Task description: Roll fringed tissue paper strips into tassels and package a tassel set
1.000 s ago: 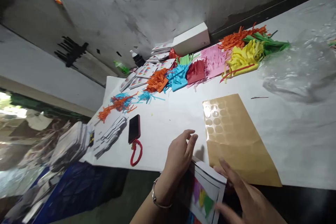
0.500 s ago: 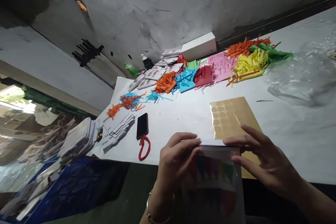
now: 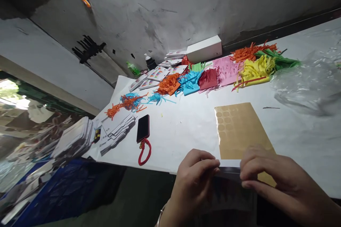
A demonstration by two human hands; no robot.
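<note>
A flat printed packet (image 3: 231,195), its front in shadow with a faint colored picture, hangs at the table's front edge. My left hand (image 3: 195,175) is closed on its upper left corner, fingers bent over the top. At the upper right corner my right hand (image 3: 279,179) pinches it between thumb and fingers. A pale strip (image 3: 230,164) shows along the top between the two hands. Just behind lies a tan sheet of clear round stickers (image 3: 242,131), partly covered by my right hand.
Fringed paper tassels in several colors, such as yellow (image 3: 257,71) and blue (image 3: 190,83), line the back beside a white box (image 3: 204,48). A phone (image 3: 143,127) with a red strap lies left. Crumpled clear plastic (image 3: 309,85) lies right; a blue crate (image 3: 71,188) stands below.
Both hands and the packet appear lower and further right in the view. The packet's front has turned darker and tips away more. My right fingers have curled in closer on its edge.
</note>
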